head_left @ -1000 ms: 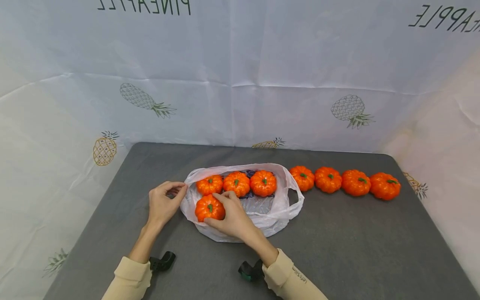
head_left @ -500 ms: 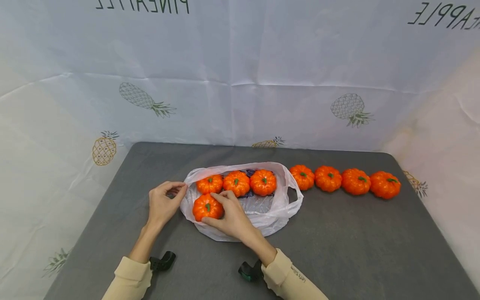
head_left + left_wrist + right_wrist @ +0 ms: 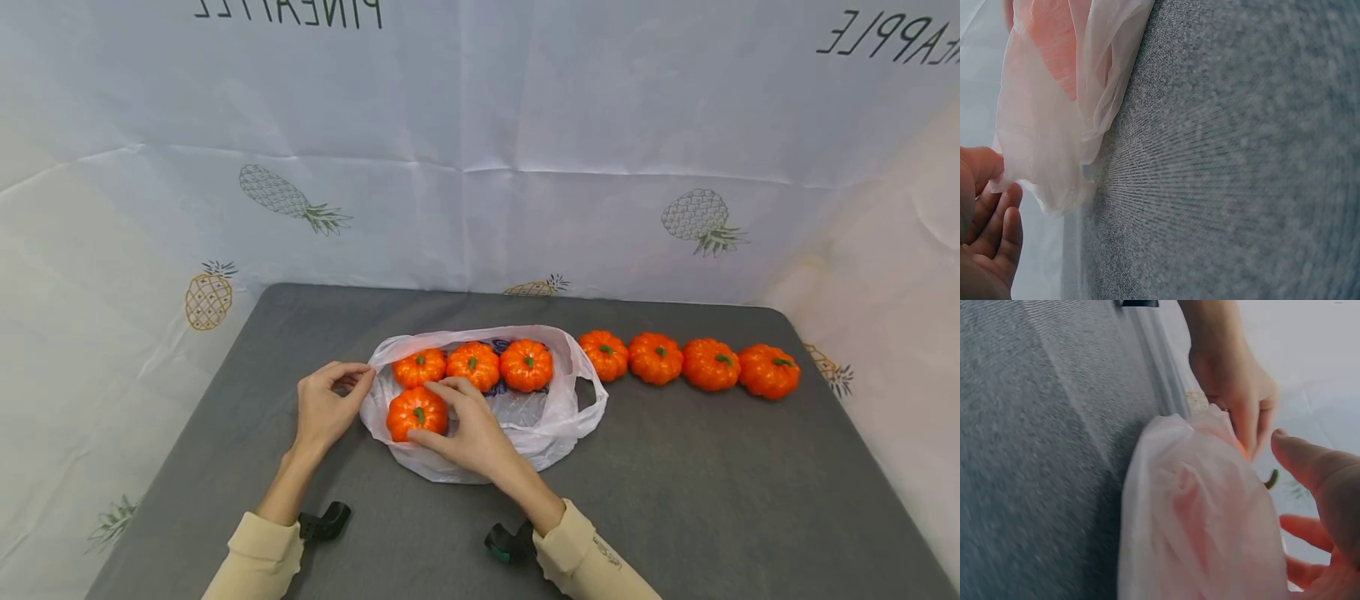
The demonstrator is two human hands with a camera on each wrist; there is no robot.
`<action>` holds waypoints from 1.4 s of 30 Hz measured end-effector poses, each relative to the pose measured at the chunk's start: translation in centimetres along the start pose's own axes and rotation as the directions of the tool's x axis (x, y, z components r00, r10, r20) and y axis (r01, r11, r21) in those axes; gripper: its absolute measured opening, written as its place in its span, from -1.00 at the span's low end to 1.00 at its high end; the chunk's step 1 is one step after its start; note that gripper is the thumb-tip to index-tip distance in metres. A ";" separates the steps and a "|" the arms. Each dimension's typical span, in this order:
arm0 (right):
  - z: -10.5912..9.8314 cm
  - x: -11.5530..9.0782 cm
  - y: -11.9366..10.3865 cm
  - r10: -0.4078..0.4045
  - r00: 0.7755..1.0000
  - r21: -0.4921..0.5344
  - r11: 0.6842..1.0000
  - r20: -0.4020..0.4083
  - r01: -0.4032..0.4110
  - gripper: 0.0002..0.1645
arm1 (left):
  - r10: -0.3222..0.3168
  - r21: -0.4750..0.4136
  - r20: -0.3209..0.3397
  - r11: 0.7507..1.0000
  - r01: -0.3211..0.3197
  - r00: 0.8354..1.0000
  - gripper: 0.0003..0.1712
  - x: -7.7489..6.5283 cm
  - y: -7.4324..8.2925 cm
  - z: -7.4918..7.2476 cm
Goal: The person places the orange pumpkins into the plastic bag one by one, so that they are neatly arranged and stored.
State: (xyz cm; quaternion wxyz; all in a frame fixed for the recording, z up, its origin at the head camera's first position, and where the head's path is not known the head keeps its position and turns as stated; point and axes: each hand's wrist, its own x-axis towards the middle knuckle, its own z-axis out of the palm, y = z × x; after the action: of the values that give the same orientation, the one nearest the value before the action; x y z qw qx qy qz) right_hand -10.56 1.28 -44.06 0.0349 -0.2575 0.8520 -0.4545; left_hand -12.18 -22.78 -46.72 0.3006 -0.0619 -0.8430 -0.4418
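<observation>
A white plastic bag (image 3: 540, 446) lies on its base with its mouth facing up. Inside, three small orange pumpkins (image 3: 472, 367) line the back, and another pumpkin (image 3: 415, 414) sits at the front left. My left hand (image 3: 326, 406) pinches the bag's left rim between thumb and forefinger; the left wrist view shows the film (image 3: 1041, 137) stretched from those fingertips. Over the front-left pumpkin, my right hand (image 3: 474, 433) has thumb and fingers spread at its right side, fingertips overlapping its edge. In the right wrist view, a green stem (image 3: 1272, 479) shows near the parted thumb and fingers.
Several more orange pumpkins (image 3: 712, 364) stand in a row to the right of the bag, the nearest close behind its handle loop (image 3: 592, 400). A grey table (image 3: 712, 500) carries everything. A pineapple-print cloth (image 3: 487, 225) hangs behind it.
The front-left pumpkin shifted slightly left in the right hand's grip, then stayed nearly still. My right hand has since drawn a little to the right, its fingers loosening. The left hand keeps its pinch.
</observation>
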 end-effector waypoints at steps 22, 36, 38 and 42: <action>-8.5 -1.6 1.8 -0.114 0.950 0.003 0.993 -0.292 0.121 -0.47 | 0.002 0.005 -0.008 1.000 -0.002 1.000 -0.92 0.0 -0.3 0.0; -13.5 -2.8 5.6 -0.042 0.914 -0.012 0.999 -0.403 0.040 -0.48 | 0.004 0.012 -0.008 1.000 -0.004 1.000 -0.93 -0.1 -0.4 0.0; -14.1 -2.8 6.2 -0.026 0.908 0.002 1.000 -0.418 0.030 -0.49 | 0.009 0.015 -0.006 1.000 -0.009 1.000 -0.94 -0.1 -0.4 0.0; -15.2 -2.7 7.6 0.011 0.893 0.035 0.999 -0.450 0.005 -0.53 | 0.005 0.013 0.000 1.000 -0.005 1.000 -0.95 0.0 -0.4 0.0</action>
State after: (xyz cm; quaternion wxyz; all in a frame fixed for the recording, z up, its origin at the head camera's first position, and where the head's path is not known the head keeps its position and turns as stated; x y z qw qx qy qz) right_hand -15.73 17.46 -41.67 -0.1581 -0.1433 0.8291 -0.5168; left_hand -12.31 -22.99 -47.06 0.3022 -0.0619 -0.8455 -0.4358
